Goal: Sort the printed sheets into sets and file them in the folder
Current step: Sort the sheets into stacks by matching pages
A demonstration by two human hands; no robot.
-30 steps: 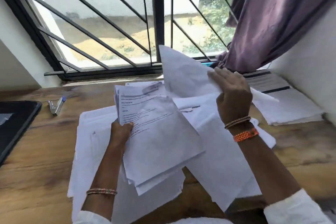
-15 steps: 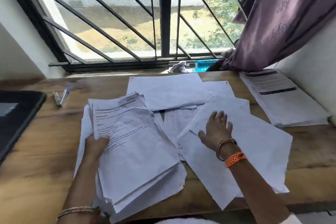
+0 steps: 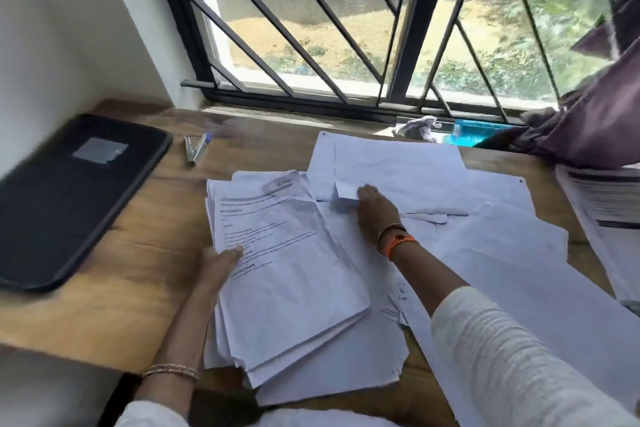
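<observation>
**On the tabletop: sheets mid-sort, folder not yet in use**

At the near edge of the tabletop (image 3: 104,288), left hand (image 3: 220,262): one. Thumb lies on the printed face of the gathered stack (image 3: 287,263), the other fingers hidden beneath it, so it grips the stack by its left edge. Judged purpose: keeping an assembled set together and off the loose pile.

Gathered stack: one, several sheets, exact count not readable; edges fanned at the lower right, top sheet printed side up so its heading can be checked.

Right hand (image 3: 375,210): one. Fingers curled at the folded-up corner of a single loose sheet (image 3: 346,192), apparently pinching it to lift it for sorting.

Loose sheets (image 3: 485,253): many, overlapping, mostly blank side up, spread right of the stack; not countable.

Second printed pile (image 3: 606,211): one, at the right edge, well apart from the hands; probably a set already separated.

Black folder (image 3: 69,194): one, closed, flat at the left, apart from all paper; filing not yet begun.

Pens (image 3: 195,149): apparently two, lying together beyond the folder.

Far edge: window grille (image 3: 346,28), one; purple curtain (image 3: 595,121), one.
</observation>
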